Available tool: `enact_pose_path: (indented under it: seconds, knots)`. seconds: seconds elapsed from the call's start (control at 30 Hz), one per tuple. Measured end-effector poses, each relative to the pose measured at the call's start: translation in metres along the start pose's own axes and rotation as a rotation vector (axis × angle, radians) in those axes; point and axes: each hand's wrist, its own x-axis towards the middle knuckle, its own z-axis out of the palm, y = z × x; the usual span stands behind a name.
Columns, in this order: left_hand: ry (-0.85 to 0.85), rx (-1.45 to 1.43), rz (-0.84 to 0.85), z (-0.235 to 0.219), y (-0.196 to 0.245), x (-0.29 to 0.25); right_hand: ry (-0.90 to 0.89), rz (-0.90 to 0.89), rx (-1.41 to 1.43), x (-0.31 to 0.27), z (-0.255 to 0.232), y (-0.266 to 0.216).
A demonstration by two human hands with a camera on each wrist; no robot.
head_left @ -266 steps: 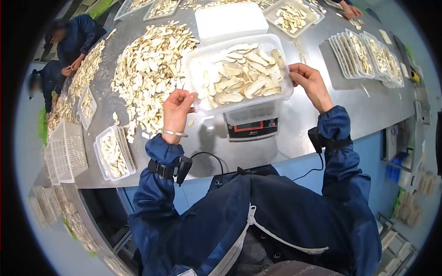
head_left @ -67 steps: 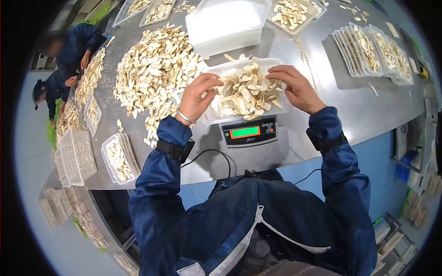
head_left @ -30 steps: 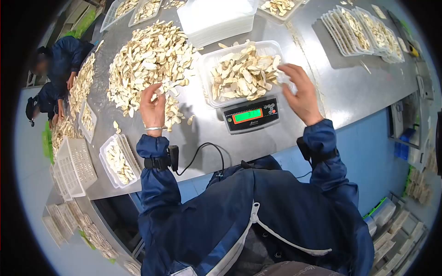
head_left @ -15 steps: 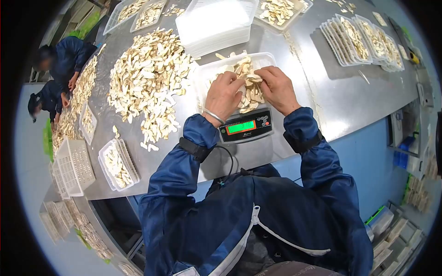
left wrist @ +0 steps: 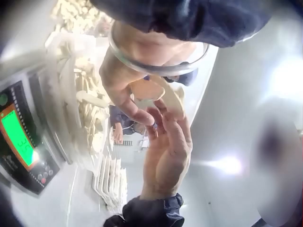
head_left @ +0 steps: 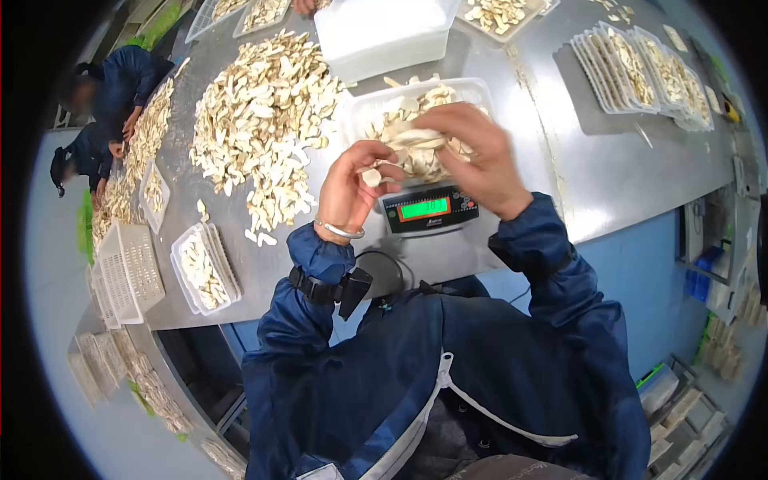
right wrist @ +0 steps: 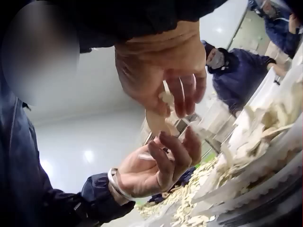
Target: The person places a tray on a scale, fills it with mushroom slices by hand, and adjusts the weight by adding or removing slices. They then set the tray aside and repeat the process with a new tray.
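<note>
Pale sliced mushrooms (head_left: 388,128) fill a clear plastic tray (head_left: 482,90), which sits on a digital scale (head_left: 432,222) with a lit green display. Over the tray's near edge, my right hand (head_left: 488,164) pinches mushroom slices (head_left: 420,139) between thumb and fingers. Just left of it my left hand (head_left: 346,192), a bangle at its wrist, has curled fingers round a smaller slice (head_left: 371,178). In the right wrist view a broad slice (right wrist: 155,120) hangs from the right hand (right wrist: 151,71) toward the left hand's fingertips.
A large mushroom heap (head_left: 264,120) lies left of the tray. Stacked white trays (head_left: 384,48) stand behind it. Filled trays (head_left: 616,72) line up at right, and another stack (head_left: 204,268) sits front left. Two people (head_left: 120,88) work at far left.
Earlier both hands held the filled tray above the scale; now it rests there, display lit. Half a second ago both hands were among the slices; now they are raised nearer me, holding slices.
</note>
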Motion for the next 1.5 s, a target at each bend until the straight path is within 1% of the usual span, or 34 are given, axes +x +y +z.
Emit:
enact_pose_path:
  seconds: [0.03, 0.07, 0.1, 0.17, 0.23, 0.27, 0.3, 0.33, 0.37, 0.4, 0.43, 0.5, 0.57, 0.6, 0.63, 0.7, 0.73, 0.77, 0.8, 0.83, 0.87, 0.9, 0.93, 0.97, 1.0, 1.07, 1.17, 1.2, 1.3, 1.33, 1.37, 1.4, 1.43, 1.5]
  knots:
    - [-0.032, -0.148, -0.059, 0.003, 0.0, -0.006, -0.108, -0.098, -0.067, 0.002, 0.017, -0.006]
    - [-0.062, -0.299, -0.117, 0.005, -0.003, -0.012, -0.149, -0.139, -0.132, 0.004, 0.029, -0.014]
    - [0.068, -0.377, -0.142, 0.004, -0.006, -0.016, -0.188, -0.184, -0.198, 0.006, 0.035, -0.02]
    - [-0.135, -0.52, -0.203, -0.042, -0.008, -0.027, -0.127, -0.117, -0.182, 0.006, 0.027, -0.014]
    - [0.062, -0.461, -0.117, -0.078, -0.001, -0.044, -0.028, -0.025, -0.203, -0.001, -0.001, -0.003]
    - [0.099, -0.514, -0.085, -0.087, 0.012, -0.052, -0.029, 0.082, -0.195, -0.008, -0.016, 0.004]
    - [0.165, -0.365, 0.024, -0.109, 0.022, -0.056, -0.028, 0.186, -0.186, -0.015, -0.03, 0.009]
    - [0.315, -0.325, 0.069, -0.117, 0.036, -0.061, -0.019, 0.247, -0.253, -0.025, -0.04, 0.015]
    - [0.365, -0.213, 0.136, -0.126, 0.05, -0.063, -0.008, 0.308, -0.321, -0.033, -0.049, 0.018]
    - [0.412, -0.101, 0.204, -0.139, 0.063, -0.063, 0.007, 0.329, -0.347, -0.04, -0.056, 0.017]
    - [0.449, -0.015, 0.239, -0.161, 0.073, -0.061, 0.023, 0.35, -0.374, -0.047, -0.061, 0.014]
    - [0.511, 0.257, 0.326, -0.192, 0.088, -0.055, 0.063, 0.388, -0.418, -0.06, -0.066, 0.013]
    - [0.627, 0.374, 0.302, -0.208, 0.099, -0.044, 0.095, 0.399, -0.446, -0.072, -0.068, 0.016]
    - [0.788, 0.557, 0.313, -0.226, 0.099, -0.034, 0.093, 0.437, -0.43, -0.075, -0.068, 0.015]
    - [0.793, 0.848, 0.464, -0.226, 0.092, -0.032, 0.081, 0.409, -0.436, -0.078, -0.065, 0.014]
    - [0.752, 1.435, 0.78, -0.218, 0.081, -0.025, 0.069, 0.353, -0.448, -0.084, -0.058, 0.016]
    - [0.717, 1.297, 0.619, -0.171, 0.069, -0.029, 0.05, 0.286, -0.464, -0.084, -0.054, 0.018]
    - [0.551, 1.061, 0.524, -0.146, 0.051, -0.027, 0.039, 0.25, -0.447, -0.084, -0.045, 0.018]
    - [0.466, 1.186, 0.477, -0.108, 0.034, -0.026, 0.015, 0.203, -0.429, -0.084, -0.034, 0.018]
    - [0.365, 1.254, 0.561, -0.072, 0.019, -0.022, -0.009, 0.155, -0.412, -0.083, -0.023, 0.017]
    - [0.309, 1.276, 0.637, -0.041, 0.01, -0.016, -0.044, 0.128, -0.398, -0.08, -0.014, 0.016]
    - [0.243, 1.302, 0.709, -0.028, 0.002, -0.006, -0.082, 0.101, -0.384, -0.078, -0.006, 0.015]
    - [0.251, 1.348, 0.703, -0.014, -0.003, 0.003, -0.117, 0.078, -0.391, -0.076, 0.001, 0.017]
    - [0.237, 1.328, 0.677, -0.004, -0.008, 0.012, -0.133, 0.047, -0.396, -0.073, 0.005, 0.02]
    - [0.2, 1.365, 0.67, 0.005, -0.013, 0.02, -0.152, 0.017, -0.4, -0.071, 0.008, 0.023]
    - [0.125, 1.475, 0.685, 0.019, -0.018, 0.03, -0.172, -0.033, -0.411, -0.067, 0.013, 0.026]
    - [0.13, 1.621, 0.649, 0.025, -0.02, 0.03, -0.211, -0.061, -0.399, -0.067, 0.014, 0.04]
    - [0.138, 1.648, 0.665, 0.023, -0.02, 0.028, -0.183, -0.07, -0.4, -0.066, 0.013, 0.042]
    - [0.118, 1.61, 0.589, 0.012, -0.025, 0.025, -0.14, -0.061, -0.34, -0.06, 0.008, 0.048]
    - [0.096, 1.599, 0.599, 0.01, -0.026, 0.028, -0.087, -0.04, -0.3, -0.057, 0.006, 0.05]
    - [0.122, 1.575, 0.564, 0.01, -0.028, 0.028, -0.036, -0.019, -0.261, -0.052, 0.003, 0.053]
    - [0.147, 1.55, 0.531, 0.011, -0.03, 0.028, 0.016, 0.003, -0.222, -0.048, 0.0, 0.056]
    - [0.171, 1.522, 0.498, 0.011, -0.031, 0.029, 0.057, 0.114, -0.121, -0.045, -0.004, 0.06]
    - [0.181, 1.516, 0.581, 0.012, -0.032, 0.029, 0.133, 0.341, 0.082, -0.04, -0.012, 0.067]
